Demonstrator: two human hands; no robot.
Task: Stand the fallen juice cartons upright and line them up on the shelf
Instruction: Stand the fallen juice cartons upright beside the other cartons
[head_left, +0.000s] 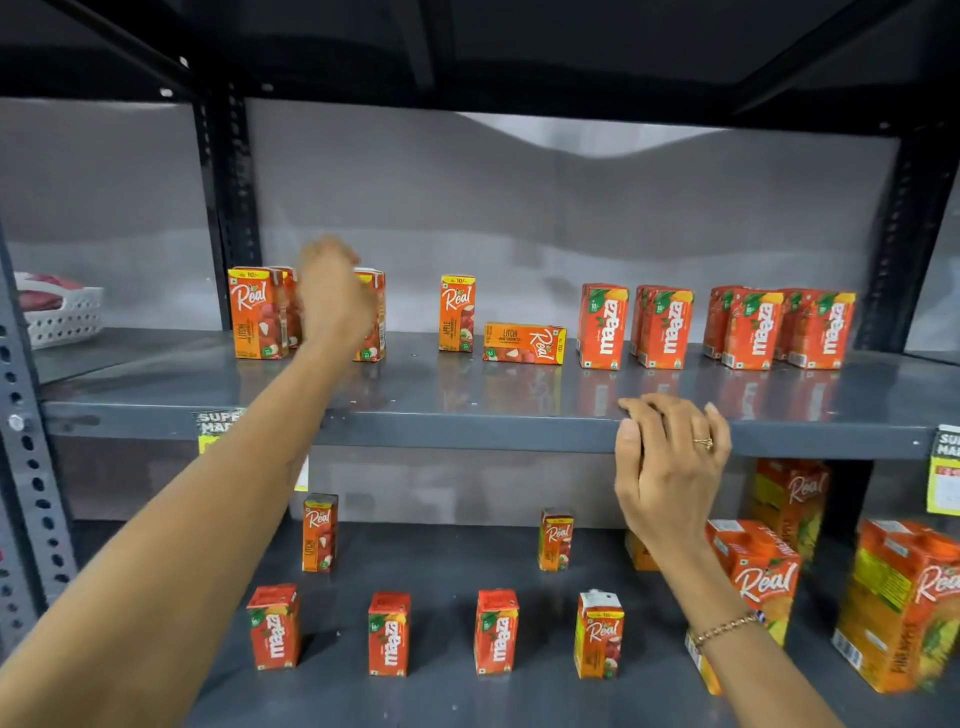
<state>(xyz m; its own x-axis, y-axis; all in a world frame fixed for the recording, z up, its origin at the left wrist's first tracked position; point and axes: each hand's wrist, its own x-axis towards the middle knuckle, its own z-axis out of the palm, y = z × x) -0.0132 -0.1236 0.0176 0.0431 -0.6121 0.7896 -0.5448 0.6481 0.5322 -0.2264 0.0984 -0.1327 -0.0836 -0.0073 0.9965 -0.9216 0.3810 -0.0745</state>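
- Head view: left hand (332, 291) is blurred among the upright Real cartons (258, 313) far left; can't tell its grip.
- Right hand (670, 457) curls over the front lip of the shelf (467, 415).
- Fallen carton (523, 343) lies on its side mid-shelf, btwn Apple carton (457, 313) & Maaza cartons (602, 326).
- Risk: a hasty arm sweep could prob. topple the close-packed neighbours.
- Text: "Real", "LITCHI", "APPLE", "maaza", "10/-"; shelf tag (218, 422) reads "SUPE… MAR…".

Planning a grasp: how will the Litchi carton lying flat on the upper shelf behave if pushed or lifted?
The lying carton is flat-sided, so it probably slides, not rolls, on the glossy shelf. Its edges look crisp, so likely stiff enough to pinch. Stood up, tall and narrow like the apple carton, it may tip easily.
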